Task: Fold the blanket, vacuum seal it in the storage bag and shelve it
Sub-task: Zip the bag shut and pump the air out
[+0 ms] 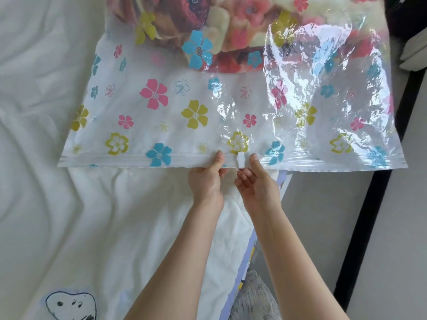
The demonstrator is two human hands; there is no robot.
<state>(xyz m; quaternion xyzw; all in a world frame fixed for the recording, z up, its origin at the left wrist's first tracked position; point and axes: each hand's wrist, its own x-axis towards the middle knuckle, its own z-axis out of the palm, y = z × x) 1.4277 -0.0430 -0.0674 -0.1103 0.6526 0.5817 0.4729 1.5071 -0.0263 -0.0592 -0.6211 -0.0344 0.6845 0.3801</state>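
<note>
A clear storage bag point(175, 116) printed with pink, blue and yellow flowers lies flat on the bed, its zip edge toward me. Inside its far half sits the folded blanket point(221, 26), red and cream with a floral pattern. A small white slider clip point(240, 160) sits on the zip strip near the middle of the edge. My left hand point(206, 179) pinches the zip edge just left of the clip, thumb on top. My right hand point(256, 181) holds the edge just right of the clip, thumb on top and fingers curled beneath.
The bed has a rumpled white duvet point(69, 204) with a cartoon dog face point(71, 304) near me. On the right runs a black bed frame bar point(379, 195) with grey floor point(323, 222) beside it. The bag's right corner overhangs the bed edge.
</note>
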